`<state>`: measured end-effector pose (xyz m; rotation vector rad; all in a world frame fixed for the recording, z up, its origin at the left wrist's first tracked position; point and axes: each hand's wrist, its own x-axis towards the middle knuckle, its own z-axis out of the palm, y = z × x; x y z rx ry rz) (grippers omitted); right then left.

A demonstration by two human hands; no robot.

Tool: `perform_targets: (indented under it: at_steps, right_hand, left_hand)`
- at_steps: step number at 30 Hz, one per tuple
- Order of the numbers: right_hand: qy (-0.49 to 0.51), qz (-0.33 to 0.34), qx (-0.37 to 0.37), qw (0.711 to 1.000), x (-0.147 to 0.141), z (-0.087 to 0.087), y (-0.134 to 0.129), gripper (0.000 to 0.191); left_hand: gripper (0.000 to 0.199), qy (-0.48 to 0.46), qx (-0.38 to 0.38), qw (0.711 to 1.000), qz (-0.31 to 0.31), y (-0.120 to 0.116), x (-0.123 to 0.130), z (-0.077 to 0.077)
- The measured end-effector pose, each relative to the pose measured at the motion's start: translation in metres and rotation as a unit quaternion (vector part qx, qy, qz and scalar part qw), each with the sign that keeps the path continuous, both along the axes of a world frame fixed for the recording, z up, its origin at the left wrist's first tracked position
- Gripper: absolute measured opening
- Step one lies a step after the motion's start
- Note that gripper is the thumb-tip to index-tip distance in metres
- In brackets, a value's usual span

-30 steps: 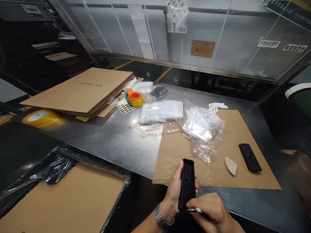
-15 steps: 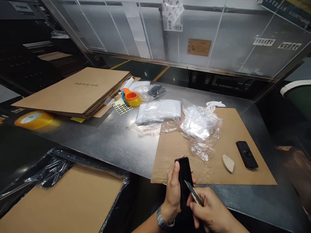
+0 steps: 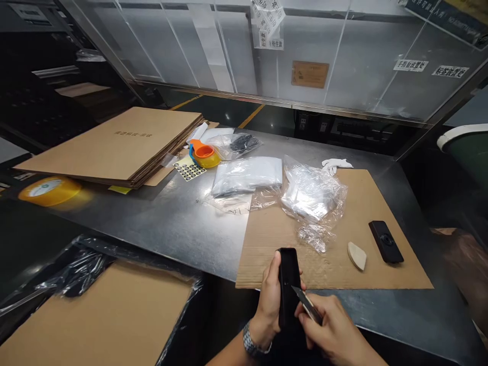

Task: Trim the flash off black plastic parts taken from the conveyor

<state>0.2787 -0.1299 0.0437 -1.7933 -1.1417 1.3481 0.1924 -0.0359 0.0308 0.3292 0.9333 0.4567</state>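
Now the left hand (image 3: 271,295) is gripping a black case (image 3: 288,284) upright, while the right hand (image 3: 331,333), just beside it, is pinching a blade (image 3: 305,301) against its edge.

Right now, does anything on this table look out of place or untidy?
Somewhat: crumpled clear plastic bags lie loosely, half on the cardboard sheet, half on the metal table. A white glove lies alone behind it.

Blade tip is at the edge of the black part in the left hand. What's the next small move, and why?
Probably draw the blade a short way along the edge of the black part, away from the left hand. The right hand has the tip right against that edge, and the left fingers wrap the part just beside it, so a short, controlled stroke seems safest.
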Motion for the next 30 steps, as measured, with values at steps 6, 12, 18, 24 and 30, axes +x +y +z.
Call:
perform_targets:
  at_steps: [6, 12, 18, 24, 30]
  right_hand:
    - [-0.22, 0.116, 0.152, 0.956, 0.012, 0.004, -0.001, 0.03]
    - [-0.284, 0.16, 0.121, 0.937, 0.011, 0.005, 0.005, 0.031]
    - [-0.191, 0.14, 0.072, 0.969, 0.015, 0.008, 0.007, 0.039]
    - [-0.196, 0.071, 0.067, 0.976, 0.032, 0.005, 0.012, 0.034]
    - [-0.173, 0.039, 0.112, 0.978, 0.051, 0.013, 0.02, 0.03]
  left_hand:
    - [0.05, -0.01, -0.096, 0.993, -0.069, -0.001, 0.005, -0.008]
    - [0.043, 0.001, -0.075, 0.995, -0.061, -0.009, 0.007, -0.012]
    - [0.044, -0.01, -0.006, 0.997, -0.082, -0.011, 0.003, -0.013]
    - [0.056, -0.001, 0.0, 0.988, -0.157, -0.02, -0.001, -0.009]
    - [0.063, 0.0, 0.008, 0.972, -0.236, -0.023, -0.005, -0.001]
